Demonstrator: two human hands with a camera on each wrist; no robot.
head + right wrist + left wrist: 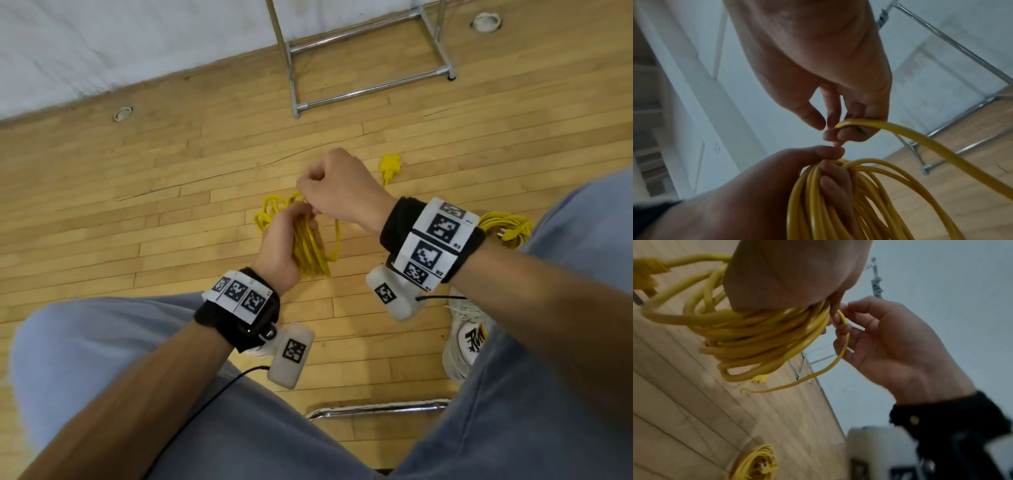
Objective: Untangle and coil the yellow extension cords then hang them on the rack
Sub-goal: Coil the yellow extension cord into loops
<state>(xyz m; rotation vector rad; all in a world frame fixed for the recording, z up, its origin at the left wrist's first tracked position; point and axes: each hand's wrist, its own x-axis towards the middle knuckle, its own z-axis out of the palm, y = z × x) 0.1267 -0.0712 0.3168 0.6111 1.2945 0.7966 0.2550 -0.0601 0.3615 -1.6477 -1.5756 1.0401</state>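
Observation:
My left hand (pixel 286 240) grips a coiled yellow extension cord (pixel 310 251) held above the wooden floor, its fingers curled round the bundled loops (pixel 838 203). Just above it, my right hand (pixel 334 188) pinches a loose strand (pixel 910 136) of the same cord between thumb and fingertips. That strand (pixel 841 352) trails down to a yellow socket end (pixel 390 165) lying on the floor. The cord's plug (pixel 645 274) hangs beside the coil. A second yellow coil (pixel 508 226) lies on the floor behind my right wrist. The chrome rack (pixel 363 90) stands ahead by the wall.
I sit with grey-trousered knees (pixel 102 342) on either side of the hands and a white shoe (pixel 469 339) at the right. A chrome chair bar (pixel 376 409) runs below. Two round floor sockets (pixel 122 113) are set into the boards near the white wall.

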